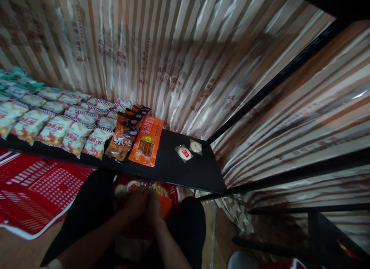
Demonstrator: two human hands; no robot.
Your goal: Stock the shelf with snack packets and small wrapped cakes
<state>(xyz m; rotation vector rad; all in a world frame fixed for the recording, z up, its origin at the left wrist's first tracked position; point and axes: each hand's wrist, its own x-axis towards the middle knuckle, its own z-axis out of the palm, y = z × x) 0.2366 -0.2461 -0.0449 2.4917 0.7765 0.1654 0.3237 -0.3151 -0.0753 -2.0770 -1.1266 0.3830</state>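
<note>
Head view: red basket (176, 192) sits between knees (192, 215), beneath the hands (153, 205).

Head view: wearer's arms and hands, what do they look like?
Ungloved left hand and right hand; both visible forearms bare. A narrow pale edge, possibly a sleeve hem, shows on the left arm at the frame's bottom. Too dim for small markings.

I saw an orange packet (165, 205), partly hidden, in the red basket (177, 192). Just beyond it lay a yellowish snack (159, 189), its details blurred.
</note>
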